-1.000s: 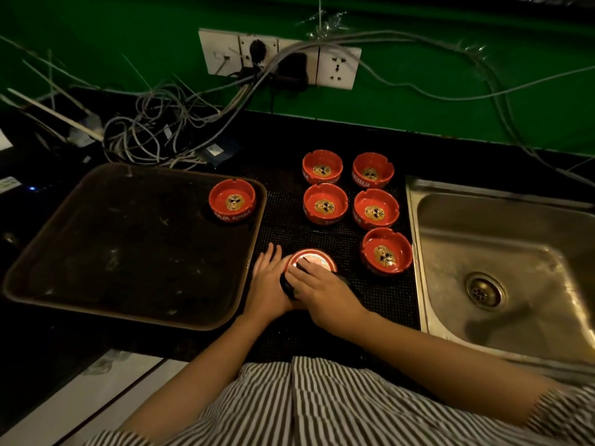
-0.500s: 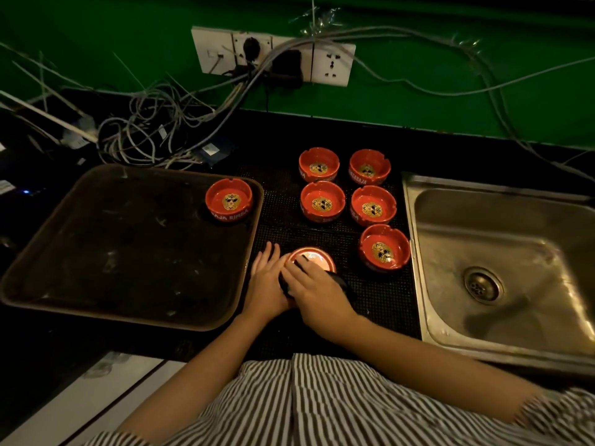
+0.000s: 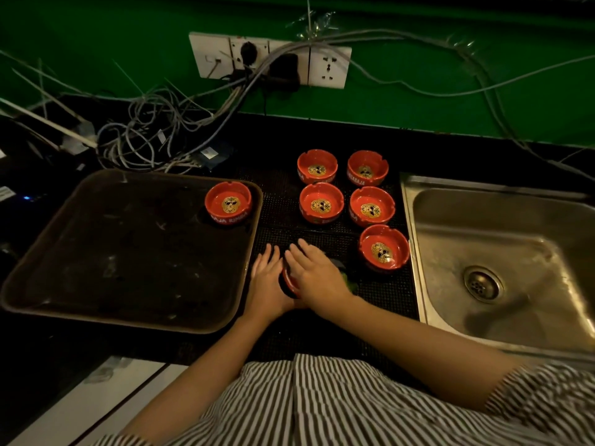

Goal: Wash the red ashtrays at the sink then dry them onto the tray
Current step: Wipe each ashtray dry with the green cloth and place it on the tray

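Pressing on red ashtray (image 3: 289, 281) between tray (image 3: 128, 320) and sink (image 3: 418, 252) near surface front edge: left hand (image 3: 265, 278) flat beside, right hand (image 3: 314, 273) straight-fingered on top. One ashtray (image 3: 228, 202) in tray's far right corner.

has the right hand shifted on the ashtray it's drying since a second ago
Yes. The right hand has slid forward over the ashtray, toward the mat's ashtray rows; its straightened fingers now hide the top that showed before.

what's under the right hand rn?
Under the right hand: a red ashtray, only its rim edge showing, and a scrap of green, maybe a cloth. The rest is covered.
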Tool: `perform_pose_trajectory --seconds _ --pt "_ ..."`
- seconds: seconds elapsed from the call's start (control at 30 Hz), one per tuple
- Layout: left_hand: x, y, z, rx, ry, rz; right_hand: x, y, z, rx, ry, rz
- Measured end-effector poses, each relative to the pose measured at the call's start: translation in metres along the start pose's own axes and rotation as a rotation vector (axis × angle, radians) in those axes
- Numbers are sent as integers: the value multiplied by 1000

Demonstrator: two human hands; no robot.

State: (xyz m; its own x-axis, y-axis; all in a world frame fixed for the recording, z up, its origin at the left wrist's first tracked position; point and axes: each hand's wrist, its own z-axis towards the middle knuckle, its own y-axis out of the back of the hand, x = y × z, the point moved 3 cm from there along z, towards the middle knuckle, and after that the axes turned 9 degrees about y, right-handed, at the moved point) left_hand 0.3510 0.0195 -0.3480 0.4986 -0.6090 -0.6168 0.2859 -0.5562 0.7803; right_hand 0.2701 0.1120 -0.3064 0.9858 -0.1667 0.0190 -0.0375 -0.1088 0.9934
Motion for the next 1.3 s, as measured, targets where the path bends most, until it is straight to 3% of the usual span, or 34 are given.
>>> perform_pose_trajectory --seconds 0.17,0.33,0.53,0.6,0.77,1.07,1.17,1.3 --pt "-2 2 -3 -9 -4 -6 -9 -7 -52 -149 241 112" --pt "-3 3 -5 -21 -7 -21 -44 0 -51 -55 135 13" --pt "-2 1 -2 -12 4 -29 -11 -1 -2 -9 -38 -50" --pt "-1 1 -1 2 11 -45 2 -10 -4 -22 58 -11" --pt "-2 1 -3 -16 -8 -41 -7 -14 -60 -235 237 148" --pt "-9 -4 -5 -61 -9 72 -41 -36 -106 -455 -268 271" --pt "-14 -2 -11 -83 22 -113 -35 -37 -98 -525 -389 333" --pt "-19 0 -21 -134 69 -476 -36 -40 -105 -562 -355 346"
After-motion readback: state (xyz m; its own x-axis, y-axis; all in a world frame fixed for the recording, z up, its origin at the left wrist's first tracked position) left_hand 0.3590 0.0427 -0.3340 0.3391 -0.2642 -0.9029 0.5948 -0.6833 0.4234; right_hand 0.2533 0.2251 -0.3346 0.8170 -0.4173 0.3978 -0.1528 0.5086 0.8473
